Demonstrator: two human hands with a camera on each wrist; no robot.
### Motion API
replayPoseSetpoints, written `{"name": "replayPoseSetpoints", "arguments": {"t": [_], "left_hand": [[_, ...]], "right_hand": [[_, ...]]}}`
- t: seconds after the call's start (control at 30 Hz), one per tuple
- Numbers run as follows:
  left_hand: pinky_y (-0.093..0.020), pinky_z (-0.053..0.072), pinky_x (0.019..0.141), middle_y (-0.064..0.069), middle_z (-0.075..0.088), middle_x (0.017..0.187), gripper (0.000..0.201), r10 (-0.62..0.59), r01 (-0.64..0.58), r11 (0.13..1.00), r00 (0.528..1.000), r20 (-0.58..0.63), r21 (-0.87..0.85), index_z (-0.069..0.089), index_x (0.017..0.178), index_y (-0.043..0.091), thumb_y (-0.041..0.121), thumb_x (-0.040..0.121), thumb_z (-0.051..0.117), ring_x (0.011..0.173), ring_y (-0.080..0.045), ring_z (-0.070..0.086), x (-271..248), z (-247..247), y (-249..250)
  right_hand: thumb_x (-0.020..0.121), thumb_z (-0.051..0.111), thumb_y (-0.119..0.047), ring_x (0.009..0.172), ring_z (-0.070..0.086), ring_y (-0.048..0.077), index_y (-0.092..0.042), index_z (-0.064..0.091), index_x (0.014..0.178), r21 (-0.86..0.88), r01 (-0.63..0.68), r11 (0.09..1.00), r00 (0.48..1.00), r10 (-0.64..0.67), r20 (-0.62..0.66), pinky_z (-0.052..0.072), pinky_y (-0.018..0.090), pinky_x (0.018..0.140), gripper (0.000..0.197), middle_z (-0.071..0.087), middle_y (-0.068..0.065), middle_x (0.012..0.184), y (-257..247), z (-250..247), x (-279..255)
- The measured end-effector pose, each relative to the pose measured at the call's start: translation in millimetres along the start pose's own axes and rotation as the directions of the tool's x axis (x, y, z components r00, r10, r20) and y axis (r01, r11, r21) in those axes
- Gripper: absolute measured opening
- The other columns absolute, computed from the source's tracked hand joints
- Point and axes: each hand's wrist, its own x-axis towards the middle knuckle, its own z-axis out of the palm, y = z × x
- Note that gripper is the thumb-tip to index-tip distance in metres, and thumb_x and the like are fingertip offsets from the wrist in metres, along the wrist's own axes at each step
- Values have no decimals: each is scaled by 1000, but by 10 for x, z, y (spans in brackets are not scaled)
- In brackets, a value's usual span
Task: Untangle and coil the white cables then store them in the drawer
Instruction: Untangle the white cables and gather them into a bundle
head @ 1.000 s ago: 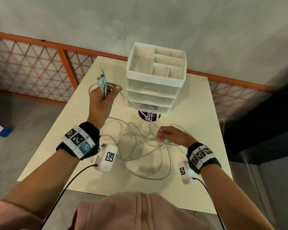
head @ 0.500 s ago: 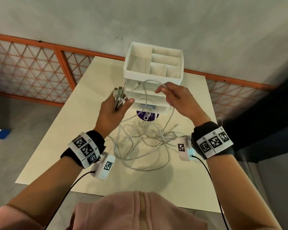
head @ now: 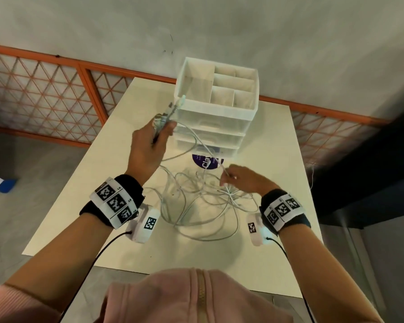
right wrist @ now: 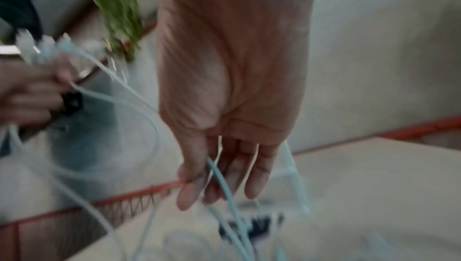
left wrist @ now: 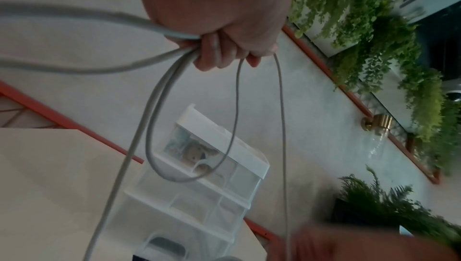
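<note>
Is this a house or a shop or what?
Hard to say; probably a patio or terrace. A cream table stands against a grey concrete wall with orange lattice railing, and hanging green plants grow nearby.

Purple round sticker (head: 205,162) on the table, letters "Cla" legible
</note>
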Motion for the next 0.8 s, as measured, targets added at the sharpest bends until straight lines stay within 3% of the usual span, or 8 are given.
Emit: {"name": "replayPoseSetpoints", "arguments": {"t": [0.07,0.13,0.17,0.23,0.3,0.4,0.57,0.8], "left_hand": [[-20,33,52,-13,57,58,27,-2,3,1000,1000,-23,27,65,83,5,24,96,51,56,-21,47,10,-51,-46],[-17,31,51,-4,50,52,29,-21,19,998,999,27,54,64,76,8,27,95,53,52,-14,43,-36,-63,-79],[-18,29,49,-2,44,49,32,-41,37,997,997,66,64,58,65,15,27,95,54,50,-10,38,-66,-60,-106],[-22,25,48,5,31,44,45,-101,73,987,976,192,147,35,54,28,30,95,54,44,-10,32,-108,-49,-149],[-30,28,52,2,35,46,45,-186,91,959,917,352,269,33,55,27,35,95,52,46,-12,38,-143,-56,-240],[-35,37,59,-6,49,54,46,-319,109,904,815,483,414,46,62,14,51,90,48,62,-31,56,-190,-101,-442],[-31,34,54,-3,48,55,50,-418,116,858,724,548,501,42,57,15,51,90,49,58,-24,50,-200,-155,-523],[-30,28,53,-2,41,54,51,-452,133,859,651,610,495,37,58,12,48,91,51,51,-16,38,-211,-174,-461]], "right_hand": [[99,40,-6,88,51,17,-2,66,98,45,-54,998,998,55,-31,36,11,70,27,54,-2,87,235,212,37],[97,38,0,83,56,20,-7,61,89,136,-69,988,987,88,-136,41,15,73,25,61,3,86,363,309,63],[97,38,0,79,60,21,-10,57,87,167,-64,984,975,98,-200,45,20,73,23,63,5,86,388,313,86],[99,36,-3,74,63,21,-12,50,90,220,-29,975,937,103,-333,47,13,64,19,66,10,88,352,233,104],[101,33,-8,72,64,18,-13,47,91,274,23,961,874,114,-472,45,5,57,19,67,11,88,246,90,85],[103,27,-24,61,67,16,-20,47,82,477,79,876,766,253,-591,47,13,50,30,67,8,79,103,-131,2],[99,26,-14,62,69,24,-15,39,93,267,72,961,687,146,-711,53,36,56,14,69,16,77,126,-165,-38],[104,21,-23,47,59,20,-18,41,85,372,187,909,585,201,-785,48,29,50,28,64,13,60,61,-176,-23]]}}
